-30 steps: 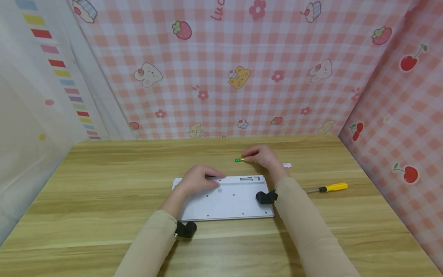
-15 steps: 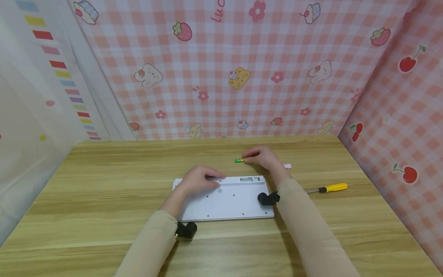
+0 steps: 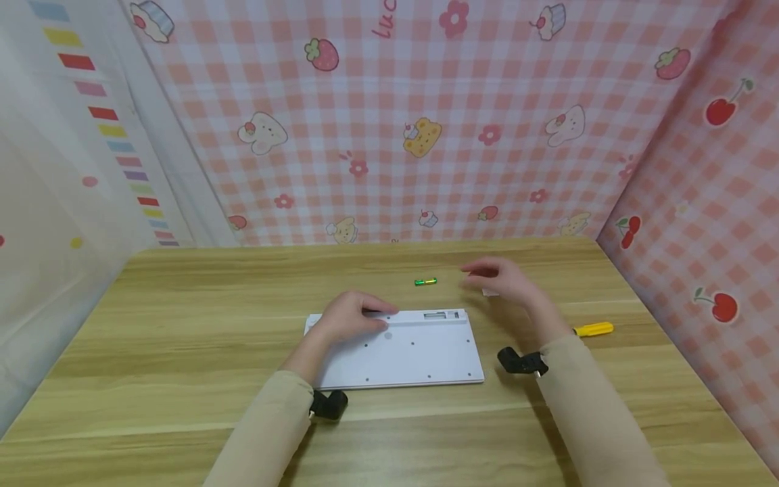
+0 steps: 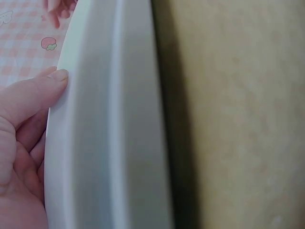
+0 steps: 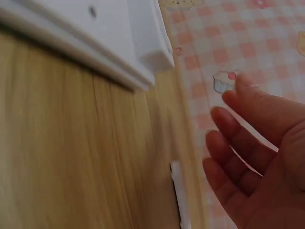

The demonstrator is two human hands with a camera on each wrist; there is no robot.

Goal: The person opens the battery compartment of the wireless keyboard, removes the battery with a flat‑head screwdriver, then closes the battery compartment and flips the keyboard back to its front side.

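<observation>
A white keyboard lies face down on the table, small dark screw holes dotting its back. My left hand grips its far edge at the left, thumb on the back and fingers over the edge; the left wrist view shows this thumb close up. At the far right of the keyboard is an uncovered battery slot. Beyond it lies a small green-and-yellow battery. To the right of the battery, my right hand hovers with loosely bent fingers, holding nothing, as the right wrist view confirms.
A small white strip, like a battery cover, lies under the right hand and is partly hidden. A yellow-handled screwdriver rests to the right, its shaft behind the right forearm. Checked cloth hangs behind the wooden table.
My right hand has let go of the battery and moved right, away from it. The battery stays where it was on the table. The left hand and keyboard have not moved.
</observation>
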